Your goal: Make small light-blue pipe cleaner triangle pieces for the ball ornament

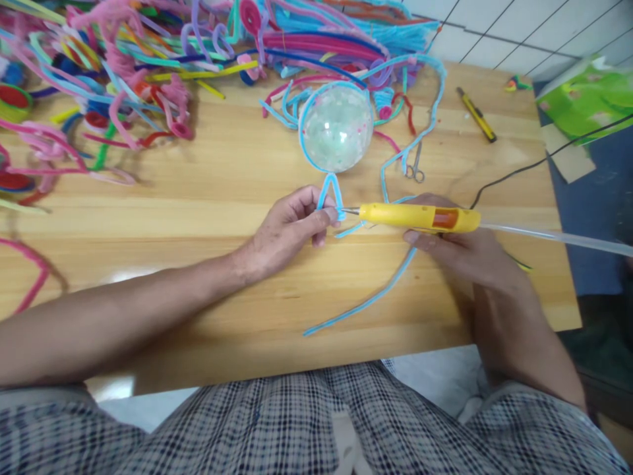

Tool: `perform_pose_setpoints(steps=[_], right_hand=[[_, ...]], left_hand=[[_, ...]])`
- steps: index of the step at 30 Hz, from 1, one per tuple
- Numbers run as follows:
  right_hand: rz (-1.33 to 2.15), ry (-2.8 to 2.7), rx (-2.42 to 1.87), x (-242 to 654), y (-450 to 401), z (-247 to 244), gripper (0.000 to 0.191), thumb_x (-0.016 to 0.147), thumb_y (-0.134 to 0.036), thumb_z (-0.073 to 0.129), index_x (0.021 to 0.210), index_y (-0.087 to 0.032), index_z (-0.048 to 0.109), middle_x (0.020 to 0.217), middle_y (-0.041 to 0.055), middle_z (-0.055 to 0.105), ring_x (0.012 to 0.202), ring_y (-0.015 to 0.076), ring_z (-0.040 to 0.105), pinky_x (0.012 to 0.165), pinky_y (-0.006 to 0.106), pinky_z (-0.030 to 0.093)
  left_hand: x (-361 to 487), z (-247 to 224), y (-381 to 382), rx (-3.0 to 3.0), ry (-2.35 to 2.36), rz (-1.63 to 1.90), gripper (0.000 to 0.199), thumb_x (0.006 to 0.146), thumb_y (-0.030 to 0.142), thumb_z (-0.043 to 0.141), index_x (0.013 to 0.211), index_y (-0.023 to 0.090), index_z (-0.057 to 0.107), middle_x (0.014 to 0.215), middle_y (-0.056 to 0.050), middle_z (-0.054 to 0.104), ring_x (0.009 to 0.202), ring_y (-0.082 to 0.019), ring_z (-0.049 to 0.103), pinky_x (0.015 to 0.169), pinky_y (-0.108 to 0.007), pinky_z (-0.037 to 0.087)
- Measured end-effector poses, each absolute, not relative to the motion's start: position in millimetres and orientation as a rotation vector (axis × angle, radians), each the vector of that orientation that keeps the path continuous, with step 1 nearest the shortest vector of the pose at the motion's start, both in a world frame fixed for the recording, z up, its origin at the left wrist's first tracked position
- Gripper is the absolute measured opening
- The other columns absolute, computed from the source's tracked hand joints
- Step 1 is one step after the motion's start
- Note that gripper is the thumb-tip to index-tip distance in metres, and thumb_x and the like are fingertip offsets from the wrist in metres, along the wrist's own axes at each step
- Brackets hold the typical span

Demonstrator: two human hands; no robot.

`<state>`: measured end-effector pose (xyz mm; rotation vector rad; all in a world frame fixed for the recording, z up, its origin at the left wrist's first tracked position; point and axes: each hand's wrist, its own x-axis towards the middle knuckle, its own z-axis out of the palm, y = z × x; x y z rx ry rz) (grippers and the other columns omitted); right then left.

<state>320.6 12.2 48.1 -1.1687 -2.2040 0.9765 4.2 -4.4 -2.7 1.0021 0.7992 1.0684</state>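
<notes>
Here, on the far left of the wooden table (198, 198), a big messy pile of pipe cleaners (123, 59) is lying in many colours. Moving along, the left hand (287, 231) is resting on the wood and pinching the blue pipe cleaner loop (330, 191) between thumb and fingers. That loop is sticking up from the fingertips and is reaching to the clear ball (337, 126), which is sitting just behind the hand with a blue ring around it. Next, the metal tip of the yellow glue gun (415, 216) is touching the loop right beside the left thumb. The right hand (459, 247) is wrapping its fingers around the gun from below. A long blue pipe cleaner (366, 303) is lying under the gun. Farther right, small scissors (415, 168) and a yellow cutter (477, 115) are lying near the back edge.
</notes>
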Motion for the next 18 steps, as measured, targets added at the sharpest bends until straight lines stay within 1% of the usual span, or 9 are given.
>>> perform_pose_setpoints(steps=[5,12,15,18], right_hand=[[0.955,-2.227,-1.08,318.8,14.6,49.5,0.015,0.107,-0.041,0.078,0.099,-0.03,0.072,0.109,0.0015,0.069,0.095,0.0233,0.068,0.091,0.043,0.058],[1.004,-2.204,-1.081,312.8,14.0,53.7,0.009,0.108,-0.041,0.077,0.106,-0.033,0.072,0.108,0.0002,0.067,0.092,0.0225,0.066,0.081,0.039,0.055],[1.015,-2.186,-1.097,312.0,14.0,54.0,0.012,0.107,-0.042,0.078,0.104,-0.032,0.072,0.106,-0.0001,0.067,0.091,0.0223,0.067,0.08,0.039,0.055],[1.012,-2.173,-1.099,312.5,14.1,52.4,0.017,0.106,-0.048,0.079,0.103,-0.032,0.072,0.106,-0.0001,0.067,0.088,0.0226,0.066,0.078,0.04,0.055]], left_hand=[[4.2,-4.6,-4.4,1.016,0.803,1.073,0.03,0.091,0.041,0.096,0.091,0.022,0.073,0.077,0.003,0.068,0.058,-0.009,0.059,0.056,-0.022,0.052],[4.2,-5.4,-4.6,1.027,0.808,1.07,0.032,0.093,0.043,0.095,0.093,0.022,0.072,0.076,0.003,0.067,0.058,-0.009,0.059,0.057,-0.022,0.052],[4.1,-5.4,-4.6,1.037,0.811,1.075,0.032,0.093,0.044,0.095,0.093,0.021,0.072,0.077,0.003,0.068,0.059,-0.009,0.06,0.056,-0.022,0.052],[4.1,-5.3,-4.7,1.035,0.811,1.077,0.033,0.093,0.045,0.096,0.093,0.022,0.073,0.077,0.003,0.068,0.059,-0.009,0.06,0.056,-0.023,0.052]])
